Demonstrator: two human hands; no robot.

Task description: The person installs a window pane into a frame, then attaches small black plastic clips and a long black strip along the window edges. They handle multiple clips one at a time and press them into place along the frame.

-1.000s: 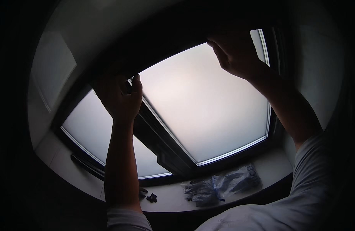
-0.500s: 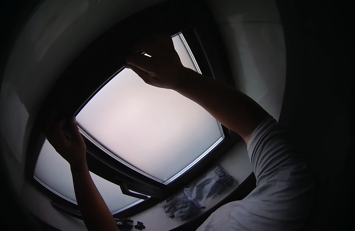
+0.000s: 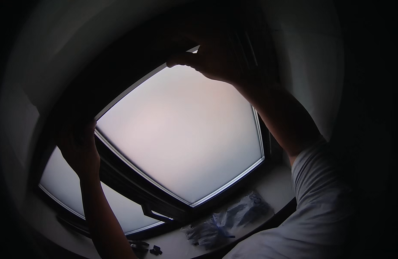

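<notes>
Both my arms are raised before a bright frosted window pane in a dark frame. My left hand is at the pane's upper left corner, its fingers closed against a dark band above the glass and mostly lost in shadow. My right hand is farther right along the same band, thumb stretched left under its edge, other fingers hidden in the dark. Both seem to grip something long there, too dark to make out. A narrow grey strip lines the pane's upper edge between them.
Below the window, a pale sill carries clear plastic bags with dark contents. Small black parts lie near my left forearm. A window handle juts from the frame by a second, lower frosted pane. Pale walls flank the window.
My right hand has moved right along the dark band, toward the pane's upper right. My left hand stays near the same corner. The view has shifted slightly, and a grey strip now edges the pane's top.
</notes>
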